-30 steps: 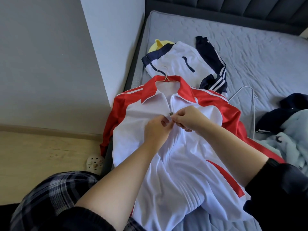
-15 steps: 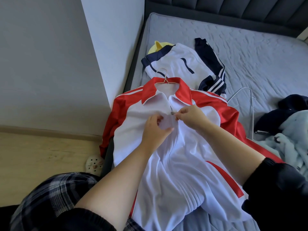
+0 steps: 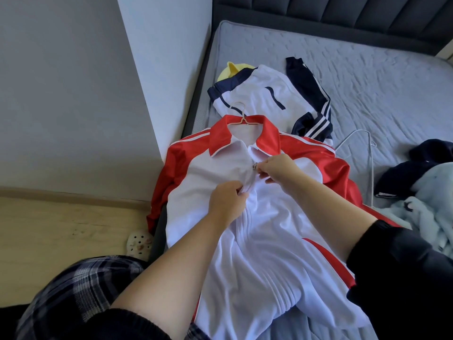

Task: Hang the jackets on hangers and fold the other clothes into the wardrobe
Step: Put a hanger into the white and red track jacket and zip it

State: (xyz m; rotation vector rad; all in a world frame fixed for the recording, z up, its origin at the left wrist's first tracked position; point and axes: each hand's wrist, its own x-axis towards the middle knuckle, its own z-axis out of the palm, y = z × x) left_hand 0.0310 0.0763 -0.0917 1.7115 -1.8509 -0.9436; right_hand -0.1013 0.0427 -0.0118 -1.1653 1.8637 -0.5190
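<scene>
At the near left of the bed [image 3: 367,69], the red-and-white jacket [image 3: 196,187] is laid flat, front up, with a hanger [image 3: 242,116] already set inside its collar. Bunched white cloth beside the zip is pinched by the left hand [image 3: 228,202]. Slightly farther and to the right, the zip pull [image 3: 255,166] is pinched by the right hand [image 3: 277,168]. The hands are held close together but apart.

If the cloth below the pull is not kept taut, loose folds could be caught in the slider and the zip jammed. The jacket's left sleeve is draped over the bed edge, so the jacket could be dragged toward the floor when it is lifted. The hanger's arms are hidden, so its seating in the shoulders cannot be judged, and it could slip out.

Counted from the left:
- One slipper [image 3: 139,244] is seen on the floor.
- One yellow item [image 3: 231,69] lies at the far side.
- There are two jackets, the second being the navy-and-white jacket [image 3: 259,94].
- There are two hangers, the second being a spare wire hanger [image 3: 371,163].
- At least two heaped garments lie at the right, a dark garment [image 3: 416,173] and a pale blue garment [image 3: 436,217].
</scene>
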